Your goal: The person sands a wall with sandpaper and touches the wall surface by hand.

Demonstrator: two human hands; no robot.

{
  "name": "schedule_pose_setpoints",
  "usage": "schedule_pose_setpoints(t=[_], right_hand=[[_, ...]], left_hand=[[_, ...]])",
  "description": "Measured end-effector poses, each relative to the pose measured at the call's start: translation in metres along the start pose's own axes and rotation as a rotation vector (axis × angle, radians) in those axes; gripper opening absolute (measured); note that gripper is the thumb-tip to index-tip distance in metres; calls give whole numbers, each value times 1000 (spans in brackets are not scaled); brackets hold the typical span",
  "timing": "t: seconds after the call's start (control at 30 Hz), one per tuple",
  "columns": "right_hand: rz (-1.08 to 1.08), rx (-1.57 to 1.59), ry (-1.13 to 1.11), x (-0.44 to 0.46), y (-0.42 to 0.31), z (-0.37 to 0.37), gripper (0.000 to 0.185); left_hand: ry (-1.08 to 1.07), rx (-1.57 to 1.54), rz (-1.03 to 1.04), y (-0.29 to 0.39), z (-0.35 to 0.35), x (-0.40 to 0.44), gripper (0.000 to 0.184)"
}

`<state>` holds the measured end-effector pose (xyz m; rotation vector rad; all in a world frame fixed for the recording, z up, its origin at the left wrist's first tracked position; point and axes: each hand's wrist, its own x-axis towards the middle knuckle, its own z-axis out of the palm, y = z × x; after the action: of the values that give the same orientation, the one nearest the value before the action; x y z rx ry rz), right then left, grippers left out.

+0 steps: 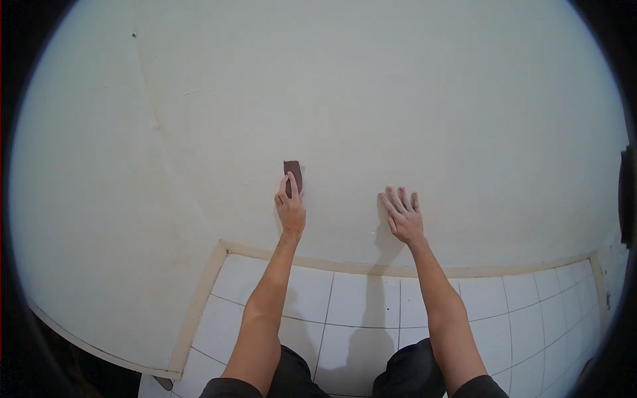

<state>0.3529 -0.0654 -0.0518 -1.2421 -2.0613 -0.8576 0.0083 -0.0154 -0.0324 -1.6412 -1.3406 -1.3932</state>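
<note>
My left hand [290, 211] is closed on a dark brown, rectangular piece of sandpaper [292, 168], held against the pale wall [345, 119]. The upper end of the sandpaper sticks out past my fingertips. To the right, my right hand [404, 215] has its fingers spread at the wall and holds nothing. Its fingers look whitish, as if dusty. Whether the palm touches the wall I cannot tell.
A cream baseboard [332, 266] runs along the foot of the wall, above a white tiled floor [358, 298]. The walls meet in a corner on the left. A dark object [626, 198] stands at the right edge.
</note>
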Motion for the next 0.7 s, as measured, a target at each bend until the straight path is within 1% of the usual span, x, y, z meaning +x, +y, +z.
schedule_pose_setpoints(t=[0.07,0.27,0.37,0.47,0.53,0.57,0.7], right_hand=[[10,21,-14,-1,2,-1,78],[32,39,-40,0,1,-5,78],[37,4,-36,1,-1,-7,78],[27,13,-27,4,-2,-10,79],[35,26,-53,4,-1,-12,80],[28,44,-67,3,1,-12,79],[28,74,-102,1,4,-12,75]], left_hand=[[-12,5,41,-2,1,1,75],[157,10,-52,36,-33,88,73],[150,34,-82,36,-29,75,72],[34,1,-53,8,-4,11,74],[-63,9,-34,-4,-4,-8,74],[-111,13,-23,-1,-9,-5,74],[37,-14,-3,23,-20,51,74]])
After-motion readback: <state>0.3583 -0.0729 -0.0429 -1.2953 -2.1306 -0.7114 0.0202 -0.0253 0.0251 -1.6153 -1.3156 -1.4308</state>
